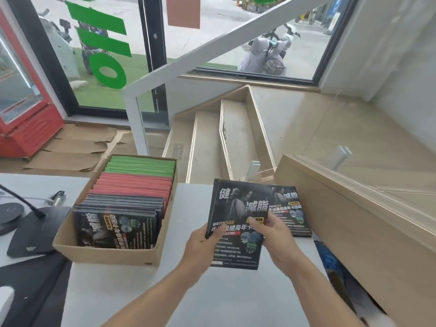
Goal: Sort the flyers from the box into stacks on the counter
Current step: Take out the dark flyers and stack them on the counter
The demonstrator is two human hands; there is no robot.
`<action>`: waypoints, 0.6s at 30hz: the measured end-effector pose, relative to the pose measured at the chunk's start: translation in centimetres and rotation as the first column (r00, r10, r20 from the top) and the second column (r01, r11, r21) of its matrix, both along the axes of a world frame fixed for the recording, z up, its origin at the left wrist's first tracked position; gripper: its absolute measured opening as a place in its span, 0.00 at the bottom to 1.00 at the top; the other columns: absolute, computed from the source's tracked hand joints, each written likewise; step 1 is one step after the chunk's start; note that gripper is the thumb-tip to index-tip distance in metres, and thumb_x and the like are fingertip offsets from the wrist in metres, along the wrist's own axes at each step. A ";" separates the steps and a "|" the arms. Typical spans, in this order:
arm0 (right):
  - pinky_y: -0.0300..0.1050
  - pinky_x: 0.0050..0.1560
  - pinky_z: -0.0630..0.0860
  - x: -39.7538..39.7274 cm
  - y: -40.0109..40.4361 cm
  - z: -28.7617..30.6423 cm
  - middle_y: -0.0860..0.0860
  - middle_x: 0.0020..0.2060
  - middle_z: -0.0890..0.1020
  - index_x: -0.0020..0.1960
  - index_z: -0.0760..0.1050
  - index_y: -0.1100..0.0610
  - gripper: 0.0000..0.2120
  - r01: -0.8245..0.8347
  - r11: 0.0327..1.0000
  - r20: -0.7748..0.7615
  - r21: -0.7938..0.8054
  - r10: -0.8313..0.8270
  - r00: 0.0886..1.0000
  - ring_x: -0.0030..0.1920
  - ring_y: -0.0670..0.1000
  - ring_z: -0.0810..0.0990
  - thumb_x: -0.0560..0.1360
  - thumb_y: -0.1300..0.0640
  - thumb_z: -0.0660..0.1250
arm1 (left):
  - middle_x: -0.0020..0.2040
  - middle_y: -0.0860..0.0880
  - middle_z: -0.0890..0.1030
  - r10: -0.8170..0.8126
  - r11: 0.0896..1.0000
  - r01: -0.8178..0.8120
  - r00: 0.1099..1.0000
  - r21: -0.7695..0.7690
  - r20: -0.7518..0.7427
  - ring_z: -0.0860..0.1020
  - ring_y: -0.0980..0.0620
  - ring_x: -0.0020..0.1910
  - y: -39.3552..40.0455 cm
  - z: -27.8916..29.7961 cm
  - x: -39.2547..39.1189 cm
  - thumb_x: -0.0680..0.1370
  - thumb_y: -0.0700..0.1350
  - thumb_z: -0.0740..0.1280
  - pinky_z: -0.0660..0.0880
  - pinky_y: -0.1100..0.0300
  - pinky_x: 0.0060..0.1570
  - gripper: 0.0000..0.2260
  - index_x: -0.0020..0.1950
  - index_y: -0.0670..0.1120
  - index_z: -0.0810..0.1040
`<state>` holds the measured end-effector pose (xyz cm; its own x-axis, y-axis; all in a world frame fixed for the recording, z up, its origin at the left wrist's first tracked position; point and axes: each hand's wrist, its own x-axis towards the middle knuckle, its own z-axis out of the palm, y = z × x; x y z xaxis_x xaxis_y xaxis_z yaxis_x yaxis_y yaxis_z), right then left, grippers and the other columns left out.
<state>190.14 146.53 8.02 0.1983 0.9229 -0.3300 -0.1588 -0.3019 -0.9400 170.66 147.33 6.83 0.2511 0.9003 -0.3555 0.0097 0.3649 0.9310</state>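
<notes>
Cardboard box, brown and open-topped, sits on the pale grey counter, and everything else is easiest to place off that. Inside it the flyers stand on edge in three bands: glossy black ones at the near end, red ones behind them, green ones at the far end.

Just right of the box, a person is holding a bundle of black gym flyers up off the counter. Left hand grips the bundle's left edge, fingers curled under and thumb on top. Right hand pinches the right edge, thumb pressed on the cover and the other fingers tucked behind where I can't see them.

Further right of the box, a low stack of the same black flyers already lies flat on the counter, right by a light wooden ledge.

My guess is this bundle is headed for that stack. To do it well, I'd square the edges with both hands first, since glossy paper slides, then lower it flat and aligned on top before letting go. Probably worth leaving room nearer the box for separate red and green piles.
</notes>
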 end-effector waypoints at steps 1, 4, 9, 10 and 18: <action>0.51 0.52 0.81 -0.5 -0.5 -0.5 0.55 0.55 0.86 0.62 0.75 0.56 0.12 0.009 0.999 -0.005 0.037 -0.009 1.000 0.54 0.56 0.86 0.80 0.61 0.69 | 0.48 0.48 0.88 -0.004 1.000 0.004 1.000 0.014 -0.005 0.86 0.47 0.48 0.3 -0.2 0.2 0.80 0.54 0.68 0.82 0.51 0.52 0.13 0.58 0.47 0.82; 0.49 0.54 0.81 -1.2 -1.2 -1.5 0.54 0.57 0.85 0.65 0.75 0.56 0.14 0.051 0.979 0.026 0.195 -0.057 0.998 0.58 0.55 0.84 0.81 0.65 0.65 | 0.50 0.51 0.87 -0.010 0.995 0.012 1.000 0.099 -0.018 0.85 0.49 0.51 1.6 -0.3 0.7 0.81 0.49 0.69 0.81 0.55 0.52 0.09 0.60 0.52 0.81; 0.58 0.65 0.76 -0.6 -1.1 -3.3 0.52 0.59 0.84 0.63 0.77 0.50 0.17 -0.033 0.977 0.204 0.208 -0.011 0.979 0.62 0.55 0.81 0.81 0.68 0.65 | 0.52 0.55 0.86 0.042 0.987 -0.032 0.997 0.155 -0.061 0.83 0.52 0.56 2.3 -1.1 1.5 0.79 0.41 0.71 0.79 0.50 0.59 0.11 0.58 0.53 0.81; 0.59 0.66 0.76 -0.6 -1.3 -3.7 0.52 0.59 0.84 0.64 0.77 0.53 0.16 -0.042 0.981 0.213 0.190 0.001 0.977 0.63 0.55 0.81 0.80 0.69 0.65 | 0.53 0.55 0.86 0.039 0.987 -0.027 0.997 0.157 -0.071 0.82 0.53 0.56 2.1 -1.5 1.4 0.79 0.40 0.71 0.78 0.49 0.61 0.11 0.59 0.53 0.81; 0.59 0.68 0.74 -0.8 -2.8 -5.9 0.50 0.58 0.85 0.63 0.77 0.58 0.13 -0.023 0.993 0.253 0.118 -0.008 0.967 0.63 0.51 0.81 0.79 0.64 0.69 | 0.50 0.53 0.87 0.019 0.977 -0.006 0.998 0.213 -0.060 0.82 0.55 0.57 0.8 -2.3 1.2 0.79 0.40 0.71 0.74 0.61 0.58 0.09 0.59 0.46 0.77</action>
